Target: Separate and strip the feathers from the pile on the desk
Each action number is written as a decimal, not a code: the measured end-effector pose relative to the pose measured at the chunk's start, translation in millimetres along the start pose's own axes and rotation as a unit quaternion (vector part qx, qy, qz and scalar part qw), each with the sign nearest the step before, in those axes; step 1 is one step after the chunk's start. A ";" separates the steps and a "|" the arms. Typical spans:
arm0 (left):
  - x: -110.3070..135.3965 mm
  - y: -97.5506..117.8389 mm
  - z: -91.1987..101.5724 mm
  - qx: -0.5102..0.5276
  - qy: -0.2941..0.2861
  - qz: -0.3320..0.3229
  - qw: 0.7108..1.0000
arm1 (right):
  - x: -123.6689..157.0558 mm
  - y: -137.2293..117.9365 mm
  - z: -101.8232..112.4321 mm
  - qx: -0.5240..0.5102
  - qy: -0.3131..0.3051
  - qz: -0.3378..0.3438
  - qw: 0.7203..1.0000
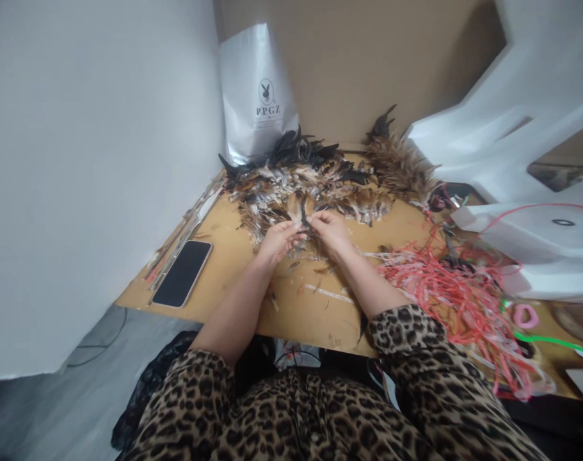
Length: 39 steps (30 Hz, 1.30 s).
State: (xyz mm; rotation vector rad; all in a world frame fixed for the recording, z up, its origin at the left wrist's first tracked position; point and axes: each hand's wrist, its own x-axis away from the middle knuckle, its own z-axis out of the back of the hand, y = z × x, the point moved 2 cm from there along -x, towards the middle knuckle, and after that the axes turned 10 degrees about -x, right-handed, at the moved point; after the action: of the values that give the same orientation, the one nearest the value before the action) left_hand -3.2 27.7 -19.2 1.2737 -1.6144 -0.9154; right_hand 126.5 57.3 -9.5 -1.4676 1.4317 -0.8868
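Brown, cream and black feathers (pixel 281 182) lie in a wide heap across the back of the tan table (pixel 233 237). At the front of this heap my left hand (pixel 282 240) pinches the base of a few upright brown-and-white feathers (pixel 297 206). Close beside it, my right hand (pixel 328 227) has thumb and forefinger closed on a dark feather (pixel 305 221). The fingertips of both hands almost meet. Loose feather bits lie on the table below them.
A smartphone (pixel 183 274) and thin sticks (pixel 188 224) lie along the left edge. A silver bag (pixel 260 96) stands behind the heap. To the right are a brown feather bunch (pixel 401 166), tangled red and white strips (pixel 445 288), a pink ring (pixel 525 316) and white foam pieces (pixel 526 250).
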 end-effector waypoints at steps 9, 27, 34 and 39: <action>-1.9 -2.9 -1.7 0.020 0.028 -0.011 0.999 | 4.0 1.6 -5.6 0.004 -0.001 -0.010 1.000; -1.2 2.6 -3.4 -0.048 0.128 -0.090 0.986 | 11.5 -0.5 -14.7 0.006 -0.016 -0.031 0.999; 1.4 5.1 -2.9 -0.020 0.119 -0.058 0.991 | 8.4 1.7 -8.8 -0.020 0.003 -0.070 0.997; 1.1 5.0 -1.8 0.000 0.109 -0.056 0.992 | 8.2 1.3 -8.3 -0.069 -0.016 -0.106 0.992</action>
State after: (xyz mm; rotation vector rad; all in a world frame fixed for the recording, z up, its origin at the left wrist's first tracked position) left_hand -3.4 27.6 -13.8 1.4246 -1.3836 -0.8133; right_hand 118.9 48.3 -8.4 -1.7565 1.3534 -0.9032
